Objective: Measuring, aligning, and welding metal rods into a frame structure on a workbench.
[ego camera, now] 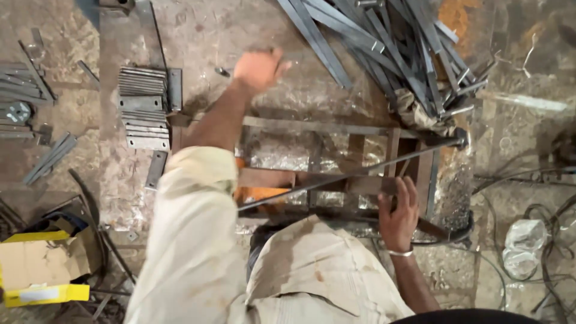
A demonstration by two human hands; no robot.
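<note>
metal strips (384, 42): dull grey steel | frame (336, 129): rusty metal | box (42, 264): matt cardboard

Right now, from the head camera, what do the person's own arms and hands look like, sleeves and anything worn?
Both hands are bare, no gloves. The left arm wears a loose cream sleeve, stained and rolled up to about the elbow, leaving the forearm bare up to the left hand. The right hand has a thin silvery bangle at the wrist; its forearm shows no sleeve.
</note>
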